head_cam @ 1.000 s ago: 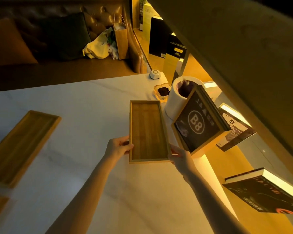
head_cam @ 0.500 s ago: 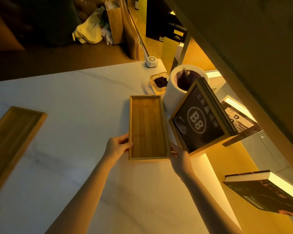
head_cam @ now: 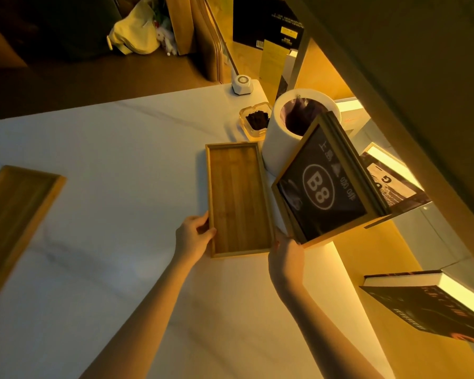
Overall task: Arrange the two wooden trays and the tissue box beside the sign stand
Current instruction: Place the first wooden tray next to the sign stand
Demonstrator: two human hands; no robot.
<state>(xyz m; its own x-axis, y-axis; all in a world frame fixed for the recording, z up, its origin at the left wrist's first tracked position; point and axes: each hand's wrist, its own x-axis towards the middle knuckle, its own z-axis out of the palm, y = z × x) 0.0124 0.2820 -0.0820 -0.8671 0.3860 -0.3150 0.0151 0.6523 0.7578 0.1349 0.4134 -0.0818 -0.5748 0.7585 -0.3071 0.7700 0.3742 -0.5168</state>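
Note:
A wooden tray (head_cam: 237, 198) lies flat on the white table (head_cam: 121, 187), lengthwise, just left of the dark "B8" sign stand (head_cam: 323, 187). My left hand (head_cam: 193, 236) grips the tray's near left rim. My right hand (head_cam: 285, 251) holds the near right corner, partly hidden under the sign stand. A second wooden tray (head_cam: 14, 214) lies at the table's far left edge. I see no tissue box.
A white cylindrical bin (head_cam: 277, 143) with a dark liner stands behind the sign stand. A glass ashtray (head_cam: 255, 120) and a white call button (head_cam: 242, 84) sit beyond the tray. Books (head_cam: 433, 305) lie on a lit shelf to the right.
The tray has slid a little farther along the table beside the sign stand, both hands still on its near end. The view has tilted down and forward.

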